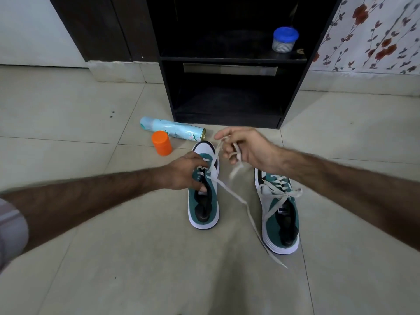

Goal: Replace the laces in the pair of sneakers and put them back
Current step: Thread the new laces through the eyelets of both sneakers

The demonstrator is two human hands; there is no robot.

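Threading a pale lace (229, 192) through the left sneaker (203, 201) on the tiled floor (91, 110).

The left hand (181, 171) grips that sneaker's tongue area, fingers closed over the eyelets. The right hand (243, 146), just above and beyond the toe, pinches the lace; its loose end trails past the laced right sneaker (280, 212), which stands beside.
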